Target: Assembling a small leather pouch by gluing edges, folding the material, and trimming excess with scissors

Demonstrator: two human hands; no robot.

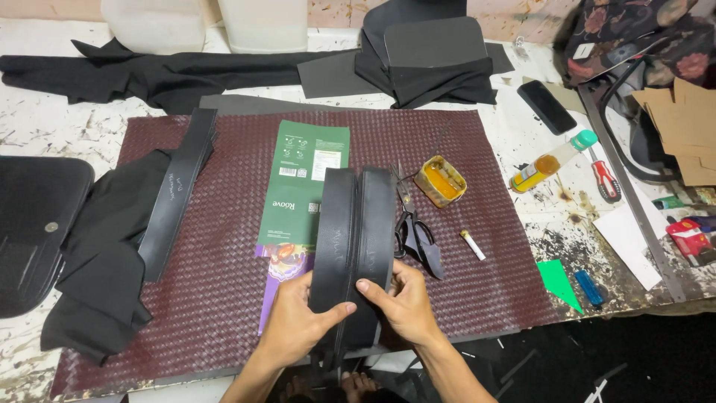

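My left hand point(297, 322) and my right hand point(403, 304) together grip the near end of a long black leather piece with a zipper down its middle point(355, 224). The piece lies lengthwise on a flattened green and purple package point(302, 179) over a maroon woven mat point(231, 246). My thumbs press on the two leather halves beside the zipper. Black scissors point(415, 227) lie just right of the piece, close to my right hand.
A tin of yellow glue point(441, 181), a small white stick point(473, 245), a glue bottle point(553, 161), a red screwdriver point(603, 177) and a phone point(547, 106) lie to the right. Black leather strips point(179, 190) and black cloth point(101, 261) lie at left. Cardboard pieces point(686, 127) sit far right.
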